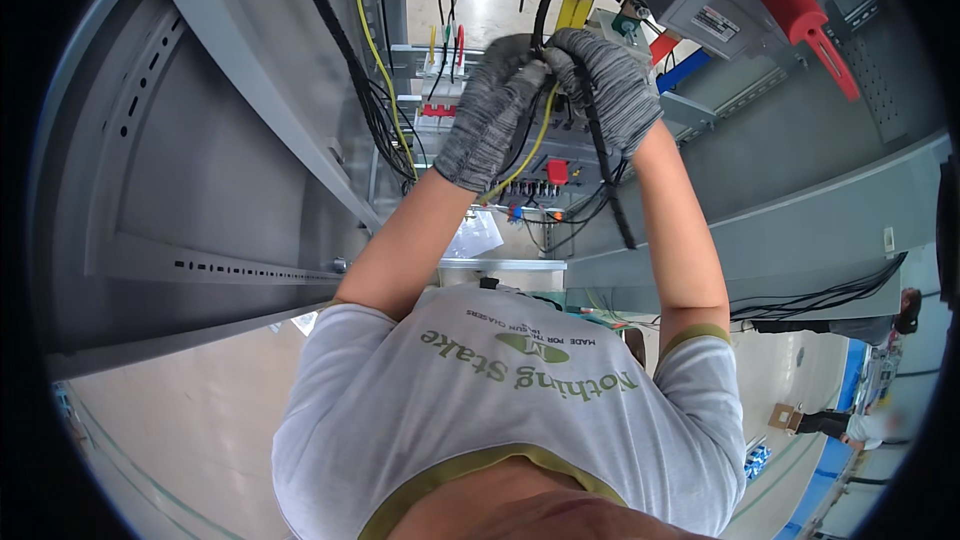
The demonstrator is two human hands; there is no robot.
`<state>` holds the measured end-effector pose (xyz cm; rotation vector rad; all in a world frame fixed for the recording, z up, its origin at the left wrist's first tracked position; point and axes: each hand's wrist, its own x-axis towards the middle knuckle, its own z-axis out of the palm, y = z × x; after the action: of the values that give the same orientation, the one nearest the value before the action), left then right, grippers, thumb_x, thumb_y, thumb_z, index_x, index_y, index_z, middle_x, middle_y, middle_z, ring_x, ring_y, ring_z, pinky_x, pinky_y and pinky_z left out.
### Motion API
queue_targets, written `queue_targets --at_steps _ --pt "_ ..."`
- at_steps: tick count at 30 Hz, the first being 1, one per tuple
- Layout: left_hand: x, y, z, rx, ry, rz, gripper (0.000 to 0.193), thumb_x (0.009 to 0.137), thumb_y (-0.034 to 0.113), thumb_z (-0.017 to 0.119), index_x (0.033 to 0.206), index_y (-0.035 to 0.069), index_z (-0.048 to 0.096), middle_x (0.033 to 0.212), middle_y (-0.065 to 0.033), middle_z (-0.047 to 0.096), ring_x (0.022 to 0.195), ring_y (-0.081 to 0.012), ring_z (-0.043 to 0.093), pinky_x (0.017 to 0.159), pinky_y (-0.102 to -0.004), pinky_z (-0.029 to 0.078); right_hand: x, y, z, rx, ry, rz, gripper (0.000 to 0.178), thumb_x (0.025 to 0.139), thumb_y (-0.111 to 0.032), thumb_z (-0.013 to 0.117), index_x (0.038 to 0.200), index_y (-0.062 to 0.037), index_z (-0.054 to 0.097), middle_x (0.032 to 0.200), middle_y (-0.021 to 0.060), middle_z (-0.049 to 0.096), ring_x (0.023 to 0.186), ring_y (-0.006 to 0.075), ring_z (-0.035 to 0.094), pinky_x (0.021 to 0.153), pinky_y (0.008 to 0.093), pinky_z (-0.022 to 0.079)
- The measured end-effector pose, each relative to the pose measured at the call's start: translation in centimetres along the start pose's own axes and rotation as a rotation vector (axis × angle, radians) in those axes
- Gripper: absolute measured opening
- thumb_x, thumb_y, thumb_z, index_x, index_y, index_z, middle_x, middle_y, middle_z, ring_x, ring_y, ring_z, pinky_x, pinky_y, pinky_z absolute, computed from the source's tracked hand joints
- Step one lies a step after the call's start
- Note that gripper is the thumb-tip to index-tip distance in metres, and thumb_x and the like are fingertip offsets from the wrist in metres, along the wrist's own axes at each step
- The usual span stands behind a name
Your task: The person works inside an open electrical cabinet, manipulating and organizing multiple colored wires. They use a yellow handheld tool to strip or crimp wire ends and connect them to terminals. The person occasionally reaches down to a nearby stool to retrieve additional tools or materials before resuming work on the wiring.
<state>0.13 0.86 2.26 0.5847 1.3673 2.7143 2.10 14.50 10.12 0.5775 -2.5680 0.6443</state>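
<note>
My left hand (497, 105) and my right hand (608, 85), both in grey knitted gloves, meet in front of me inside a metal cabinet. Their fingers are closed around a black wire bundle (547, 0) that comes down from the top. From beside my right hand a long black strip (607, 165) with a ridged look hangs down; its exact kind I cannot tell. A yellow wire (545, 130) runs below the fingers and bends toward the left. The fingertips partly cover the point where the bundle is gripped.
A grey switch unit with a red handle (800, 15) sits at upper right, near yellow, red and blue bars (685, 70). Another black wire bundle (335, 30) runs down the left side. Below my hands are a terminal row (525, 188) and a red part (557, 172). Other people stand far right.
</note>
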Motion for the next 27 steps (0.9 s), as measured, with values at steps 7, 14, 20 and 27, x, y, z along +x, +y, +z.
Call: queue_targets --at_steps 7,14,20,27 --pt "1.2 -1.3 -0.1 -0.230 -0.081 -0.063 0.023 0.092 0.008 0.058 0.114 0.003 0.057 0.097 -0.0072 0.064 0.084 -0.0139 0.063 0.078 -0.0290 0.053 0.9 1.0 -0.6 0.428 -0.218 0.454 0.029 0.093 -0.028 0.059 0.094 -0.0011 0.067 0.072 0.0041 0.064 0.061 0.0113 0.058 0.054 0.0227 0.044" --pt "0.8 -0.3 0.9 -0.403 -0.171 -0.104 0.025 0.094 0.018 0.058 0.114 0.002 0.057 0.082 -0.0077 0.061 0.066 -0.0171 0.056 0.061 -0.0347 0.049 0.3 0.8 1.0 0.875 -0.045 0.667 0.029 0.091 -0.034 0.062 0.084 -0.0053 0.067 0.061 0.0015 0.061 0.047 0.0086 0.054 0.043 0.0205 0.040" --pt "0.9 -0.3 0.8 -0.356 -0.190 -0.128 0.023 0.094 0.020 0.059 0.112 0.006 0.059 0.084 -0.0054 0.062 0.070 -0.0143 0.059 0.064 -0.0297 0.051 0.7 -0.8 -0.6 0.550 -0.146 0.695 0.049 0.086 -0.047 0.065 0.076 0.0008 0.064 0.058 0.0070 0.060 0.044 0.0120 0.056 0.041 0.0233 0.042" --pt "1.5 -0.4 -0.9 0.034 -0.125 0.038 0.018 0.095 0.017 0.058 0.108 0.005 0.061 0.097 -0.0019 0.063 0.090 -0.0081 0.058 0.080 -0.0209 0.048 -1.7 1.2 0.1 -0.001 0.063 0.281 0.039 0.088 -0.037 0.065 0.083 0.0018 0.064 0.060 0.0058 0.060 0.048 0.0117 0.057 0.043 0.0248 0.045"
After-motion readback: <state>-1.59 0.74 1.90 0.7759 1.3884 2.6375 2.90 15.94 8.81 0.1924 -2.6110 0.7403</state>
